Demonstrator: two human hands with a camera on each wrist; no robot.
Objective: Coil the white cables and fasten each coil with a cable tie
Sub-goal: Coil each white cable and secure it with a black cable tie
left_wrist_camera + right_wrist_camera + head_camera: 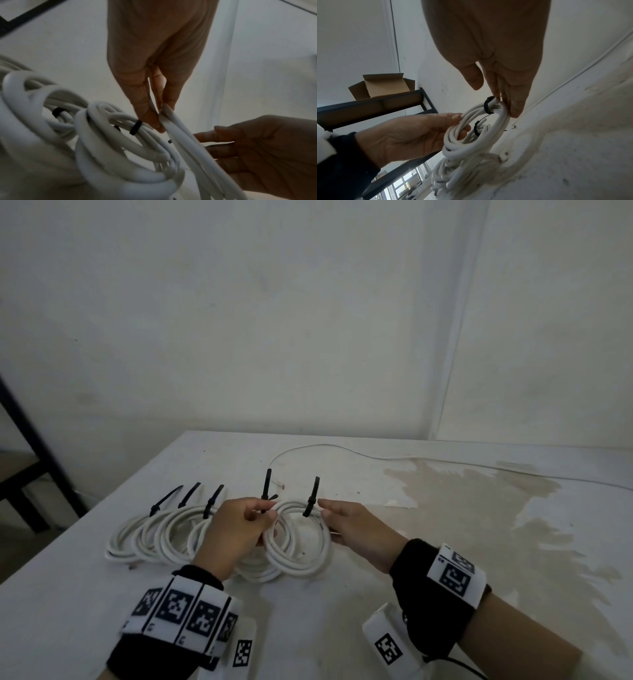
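Observation:
Several white cable coils [154, 535] lie in a row on the white table [376, 604], each bound by a black cable tie with its tail sticking up. The rightmost coil [301, 546] is held between both hands. My left hand [269, 513] grips its left side, fingers curled round the strands [453, 125], close to the neighbouring coil's tie [266, 484]. My right hand [324, 508] pinches the coil's right top [503, 105] just beside its own tie [312, 496]. In the left wrist view the left fingers [154, 119] pinch the bundled strands [185, 146].
A thin loose white cable [342, 447] runs along the back of the table toward the right. A stained patch [479, 508] covers the table's right half. A dark metal shelf [34, 446] stands to the left, with an open cardboard box [382, 86] on it. White walls close behind.

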